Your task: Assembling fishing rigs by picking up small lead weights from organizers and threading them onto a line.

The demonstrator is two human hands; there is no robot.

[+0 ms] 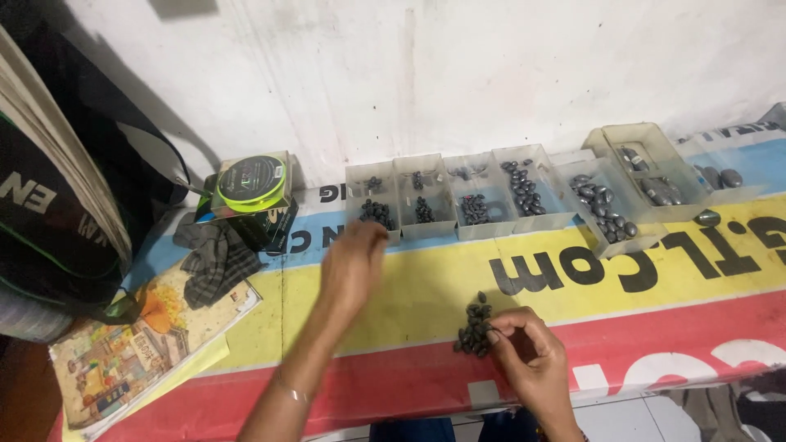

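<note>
Head view: left hand (354,260) reaching, fingers loosely bunched, over leftmost clear tray (372,200), grip contents unclear; right hand (530,354) pinching dark beads from pile (475,329) on desk (393,311).

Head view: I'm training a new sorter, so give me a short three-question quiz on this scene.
1. True or false: the left hand reaches toward the leftmost clear box.
2. What does the right hand touch? A) green line spool B) pile of dark weights C) folded cloth
3. Fill in: the row of clear boxes stands against the white ____.

Key: 1 true. 2 B, the pile of dark weights on the banner. 3 wall.
</note>
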